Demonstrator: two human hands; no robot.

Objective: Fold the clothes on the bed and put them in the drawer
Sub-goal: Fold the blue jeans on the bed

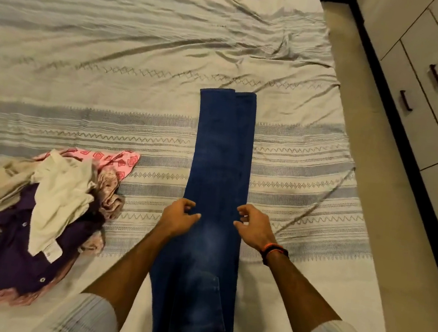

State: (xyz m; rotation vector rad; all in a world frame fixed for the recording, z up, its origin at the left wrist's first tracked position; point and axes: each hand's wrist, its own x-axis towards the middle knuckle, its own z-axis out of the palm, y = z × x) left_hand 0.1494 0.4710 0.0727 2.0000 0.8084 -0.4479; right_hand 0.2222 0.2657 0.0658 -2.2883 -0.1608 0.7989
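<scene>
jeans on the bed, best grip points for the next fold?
Probably the two long side edges of the jeans, one per hand, near the far hems. They lie flat, legs stacked in one narrow strip running away from the person, so both edges are free. Left hand and right hand already sit at those edges mid-length, fingers loosely curled; a firm pinch isn't evident.

There is one pair of blue jeans [217, 193] laid out long on the one bed [117, 43], and one heap of unfolded clothes [38, 215] — in it I can count about five pieces: a pink patterned one, a cream one, a purple one with buttons, a beige one and a pale pink one, though the folds may hide more. Two hands are in view — the left hand [178, 217] and the right hand [252, 229] — with one wristband [275, 251]. On the cabinet at the right I see three dark handles [434, 75].
</scene>
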